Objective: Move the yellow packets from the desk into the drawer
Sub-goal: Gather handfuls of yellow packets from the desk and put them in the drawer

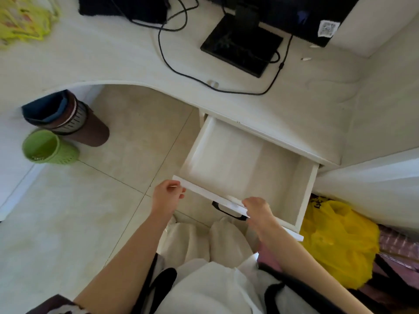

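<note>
My left hand (169, 193) sits at the left end of the drawer's front panel (204, 192), fingers curled with the tips pinching the panel's top edge. My right hand (257, 208) grips the same panel farther right, fingers folded over its top edge just above the black handle (224, 210), which sticks out below the panel between my 2 hands. Both forearms reach in from the bottom of the view, over my lap in pale clothing.

The drawer (301, 184) is white and pulled well out from under the desk (113, 62); its white bottom is bare.

The yellow packets (25, 18) lie in a loose pile at the far left corner of the desk, well apart from the drawer and partly cut off by the edge of the view. Farther right on the desk stands a black monitor (294, 14) on its flat square base (242, 48), with black cables (172, 64) looping across the surface.

On the tiled floor under the desk's left side lie a brown perforated bin (86, 123) and a green one (49, 147) just beside it. A yellow plastic bag (340, 243) sits to the right of the drawer, near my right forearm.
</note>
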